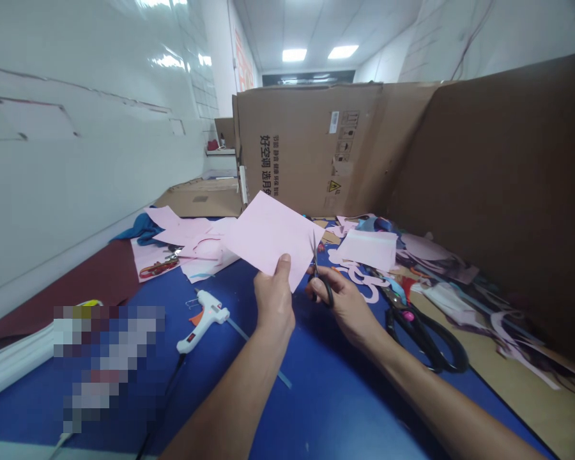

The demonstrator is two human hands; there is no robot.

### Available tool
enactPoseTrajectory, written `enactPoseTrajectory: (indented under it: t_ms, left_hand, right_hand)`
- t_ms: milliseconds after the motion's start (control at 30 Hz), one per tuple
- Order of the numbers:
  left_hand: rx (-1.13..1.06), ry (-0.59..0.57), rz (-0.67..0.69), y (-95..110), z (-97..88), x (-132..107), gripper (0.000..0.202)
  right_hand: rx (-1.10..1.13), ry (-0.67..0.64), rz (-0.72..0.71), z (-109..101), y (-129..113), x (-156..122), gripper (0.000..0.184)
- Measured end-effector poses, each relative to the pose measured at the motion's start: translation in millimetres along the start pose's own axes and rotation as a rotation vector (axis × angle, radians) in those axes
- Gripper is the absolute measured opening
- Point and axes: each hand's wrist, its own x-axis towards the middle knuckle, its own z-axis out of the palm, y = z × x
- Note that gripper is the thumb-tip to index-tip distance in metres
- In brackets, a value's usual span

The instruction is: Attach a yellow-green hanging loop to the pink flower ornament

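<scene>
A square pink paper sheet (268,227) is pinched by its lower edge in my left hand (276,297), thumb on top. My right hand (342,300) grips small black-handled scissors (326,292) with fingers through the loops. Their blades point upward and lie at the sheet's right edge. Whether the blades have cut into the paper I cannot tell. Left of my left hand, a white glue gun (202,321) with an orange trigger rests on the blue table (316,383). Large black shears (424,329) with a pink pivot lie right of my right hand.
Pink sheets (196,233) and red-handled scissors (158,268) lie at the back left. More pink paper (371,248) and cut scraps (364,281) cover the right side. A tall cardboard box (306,147) closes off the back. Dark red material (71,287) lies along the left wall.
</scene>
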Motion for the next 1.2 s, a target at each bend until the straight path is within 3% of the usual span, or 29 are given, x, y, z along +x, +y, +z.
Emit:
enactPoseTrajectory:
  t_ms: [1200]
  left_hand:
    - [-0.024,-0.016,-0.022,-3.3,-0.8,-2.8,0.024]
  right_hand:
    - [-0.037,0.031,0.002,4.1,-5.4,-0.8,0.055]
